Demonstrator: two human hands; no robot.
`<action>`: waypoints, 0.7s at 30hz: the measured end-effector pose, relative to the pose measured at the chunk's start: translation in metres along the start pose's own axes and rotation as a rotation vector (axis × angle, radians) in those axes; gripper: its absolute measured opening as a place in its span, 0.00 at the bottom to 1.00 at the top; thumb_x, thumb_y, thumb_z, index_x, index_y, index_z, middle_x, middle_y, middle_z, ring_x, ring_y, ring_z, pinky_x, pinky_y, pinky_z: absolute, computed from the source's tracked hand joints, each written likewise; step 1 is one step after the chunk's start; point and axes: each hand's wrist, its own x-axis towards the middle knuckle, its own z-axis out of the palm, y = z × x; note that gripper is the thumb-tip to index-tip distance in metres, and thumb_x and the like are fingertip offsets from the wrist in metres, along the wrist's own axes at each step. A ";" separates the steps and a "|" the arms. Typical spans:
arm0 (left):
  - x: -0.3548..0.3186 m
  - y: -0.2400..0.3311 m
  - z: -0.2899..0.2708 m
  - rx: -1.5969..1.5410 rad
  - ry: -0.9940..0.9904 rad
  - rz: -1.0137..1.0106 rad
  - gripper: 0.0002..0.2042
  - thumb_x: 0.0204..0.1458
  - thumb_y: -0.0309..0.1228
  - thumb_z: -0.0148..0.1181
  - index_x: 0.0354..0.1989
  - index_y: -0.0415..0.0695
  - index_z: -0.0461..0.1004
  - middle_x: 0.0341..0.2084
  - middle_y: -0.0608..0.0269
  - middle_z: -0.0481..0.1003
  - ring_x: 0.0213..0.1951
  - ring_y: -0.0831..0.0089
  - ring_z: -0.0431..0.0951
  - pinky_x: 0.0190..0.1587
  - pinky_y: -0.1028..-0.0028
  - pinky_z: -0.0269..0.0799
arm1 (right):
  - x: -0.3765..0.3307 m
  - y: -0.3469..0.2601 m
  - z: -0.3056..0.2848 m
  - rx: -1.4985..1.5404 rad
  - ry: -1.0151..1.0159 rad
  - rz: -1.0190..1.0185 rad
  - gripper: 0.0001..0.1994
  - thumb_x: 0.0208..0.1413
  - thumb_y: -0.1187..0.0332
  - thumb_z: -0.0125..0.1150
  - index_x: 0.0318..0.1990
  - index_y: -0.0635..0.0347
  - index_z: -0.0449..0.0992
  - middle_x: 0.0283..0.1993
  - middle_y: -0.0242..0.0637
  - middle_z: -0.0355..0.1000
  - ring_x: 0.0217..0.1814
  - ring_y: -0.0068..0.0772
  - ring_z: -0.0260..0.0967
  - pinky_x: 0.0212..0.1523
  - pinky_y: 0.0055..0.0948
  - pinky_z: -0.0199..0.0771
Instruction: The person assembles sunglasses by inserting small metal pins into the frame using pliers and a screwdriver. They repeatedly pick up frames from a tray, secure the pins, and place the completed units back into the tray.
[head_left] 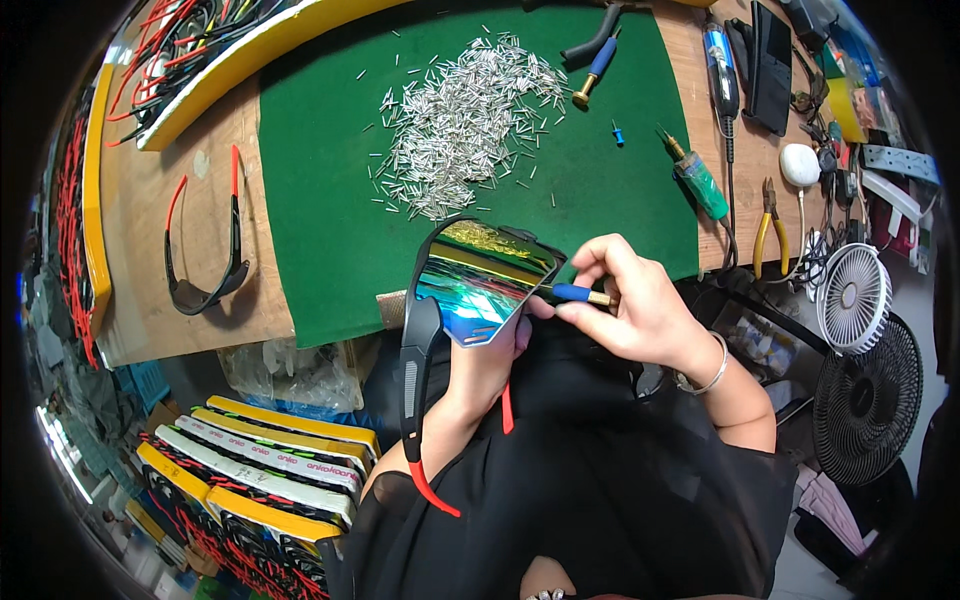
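Note:
My left hand (484, 372) is closed on a pair of wraparound sunglasses (478, 285) with a mirrored, multicoloured lens. Their black temple arm with a red tip hangs toward my lap, and the lens hides most of the gripping fingers. In my right hand (642, 312) is a small screwdriver (572, 292) with a blue handle and brass end, pinched between thumb and fingers. It points left at the lens's right edge, at the hinge side; its tip is hidden. Beyond the glasses, a heap of small silvery metal pins (465, 130) lies on the green mat (320, 220).
Another pair of glasses (208, 290) lies on the wooden table at left. At right are a blue-and-brass screwdriver (598, 70), a blue pushpin (618, 134), a green-handled tool (702, 185) and yellow pliers (770, 230). Yellow-edged boxes of glasses (290, 440) stand lower left; fans (855, 300) stand right.

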 end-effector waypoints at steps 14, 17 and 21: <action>0.001 0.004 0.004 -0.019 0.031 -0.095 0.13 0.59 0.35 0.42 0.34 0.39 0.70 0.19 0.66 0.71 0.14 0.87 0.58 0.17 0.86 0.51 | -0.009 0.011 0.004 0.060 -0.098 0.193 0.12 0.53 0.64 0.55 0.26 0.64 0.69 0.17 0.40 0.68 0.19 0.35 0.67 0.22 0.28 0.66; 0.001 -0.008 0.000 -0.012 0.007 -0.012 0.15 0.59 0.37 0.41 0.31 0.40 0.70 0.19 0.66 0.70 0.14 0.86 0.57 0.18 0.86 0.52 | -0.009 0.005 0.002 -0.001 -0.051 0.116 0.07 0.49 0.70 0.58 0.30 0.64 0.68 0.22 0.39 0.67 0.20 0.31 0.66 0.23 0.26 0.66; 0.002 -0.018 -0.004 -0.204 0.064 -0.067 0.17 0.60 0.41 0.39 0.29 0.42 0.69 0.15 0.68 0.68 0.14 0.86 0.56 0.17 0.85 0.52 | -0.007 -0.004 0.000 0.185 -0.079 0.317 0.09 0.46 0.76 0.59 0.35 0.63 0.66 0.26 0.33 0.64 0.23 0.18 0.62 0.24 0.19 0.64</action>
